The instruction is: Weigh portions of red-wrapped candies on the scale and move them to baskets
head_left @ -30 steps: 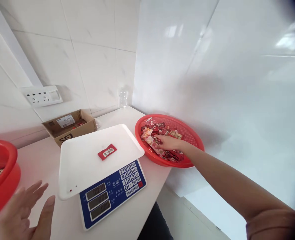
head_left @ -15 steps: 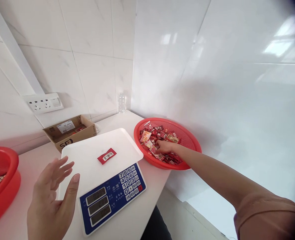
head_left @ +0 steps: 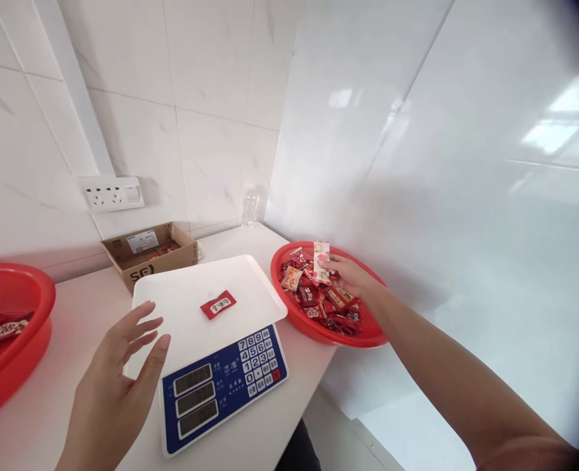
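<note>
Over the red plastic basket (head_left: 299, 320) on the right, my right hand (head_left: 349, 275) pinches a white-and-pink candy packet (head_left: 321, 261) by its side. Below it lie many red wrapped sweets (head_left: 313, 301) and an orange-white packet (head_left: 292, 279). My left hand (head_left: 117, 386) is open with fingers apart and holds nothing, hovering at the left edge of the scale. On the scale's white tray (head_left: 171, 307) rests a single red sweet packet (head_left: 218, 305) with a pale label. The blue scale panel (head_left: 225, 386) has three displays and a keypad.
A second red basket (head_left: 44, 294) with packets stands at far left. Behind the scale are an open cardboard box (head_left: 156, 255) and a clear plastic bottle (head_left: 249, 208) in the corner. Walls close off the back and right; a socket panel (head_left: 113, 194) is on the wall.
My right hand has lifted the white-and-pink packet up from among the sweets in the basket. My left hand stays open beside the scale. The view has shifted slightly.
</note>
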Action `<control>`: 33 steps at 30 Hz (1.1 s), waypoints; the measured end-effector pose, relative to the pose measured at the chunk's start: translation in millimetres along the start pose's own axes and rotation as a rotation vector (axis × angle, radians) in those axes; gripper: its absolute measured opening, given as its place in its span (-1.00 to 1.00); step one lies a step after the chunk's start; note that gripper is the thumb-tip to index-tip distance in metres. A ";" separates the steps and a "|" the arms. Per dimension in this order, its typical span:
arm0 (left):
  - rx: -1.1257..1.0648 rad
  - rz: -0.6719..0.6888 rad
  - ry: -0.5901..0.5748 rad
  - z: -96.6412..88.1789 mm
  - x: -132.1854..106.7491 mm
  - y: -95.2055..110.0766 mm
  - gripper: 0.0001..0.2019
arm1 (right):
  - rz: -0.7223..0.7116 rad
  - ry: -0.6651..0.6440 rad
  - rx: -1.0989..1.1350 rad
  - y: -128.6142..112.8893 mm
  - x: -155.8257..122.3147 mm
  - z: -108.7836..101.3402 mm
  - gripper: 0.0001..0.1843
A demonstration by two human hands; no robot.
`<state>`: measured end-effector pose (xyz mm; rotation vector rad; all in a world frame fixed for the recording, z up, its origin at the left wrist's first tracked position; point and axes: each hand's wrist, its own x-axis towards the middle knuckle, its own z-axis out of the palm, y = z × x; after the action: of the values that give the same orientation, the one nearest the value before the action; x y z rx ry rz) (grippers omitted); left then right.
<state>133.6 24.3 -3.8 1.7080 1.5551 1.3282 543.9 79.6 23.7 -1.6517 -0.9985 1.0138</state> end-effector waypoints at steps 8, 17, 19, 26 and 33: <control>-0.586 -0.326 -0.271 3.1 -9.5 26.6 -0.52 | -0.088 -0.281 0.379 -33.8 -45.3 95.4 -0.70; -0.874 -0.452 -0.492 12.6 -15.3 29.9 -0.39 | -0.309 -0.659 0.088 -40.9 -119.8 210.6 -0.55; -0.872 -0.429 -0.502 10.3 -12.8 27.0 -0.48 | -0.322 -0.655 0.077 -41.8 -123.2 215.8 -0.53; -0.916 -0.456 -0.467 7.1 -11.7 24.2 -0.53 | -0.319 -0.687 0.152 -39.0 -117.3 212.7 -0.54; -0.902 -0.450 -0.372 4.1 -9.1 24.8 -0.65 | -0.316 -0.667 0.149 -36.6 -116.6 205.9 -0.54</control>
<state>150.0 10.7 12.4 0.8947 0.8337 1.1217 308.0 39.3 31.6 -0.9918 -1.5152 1.4117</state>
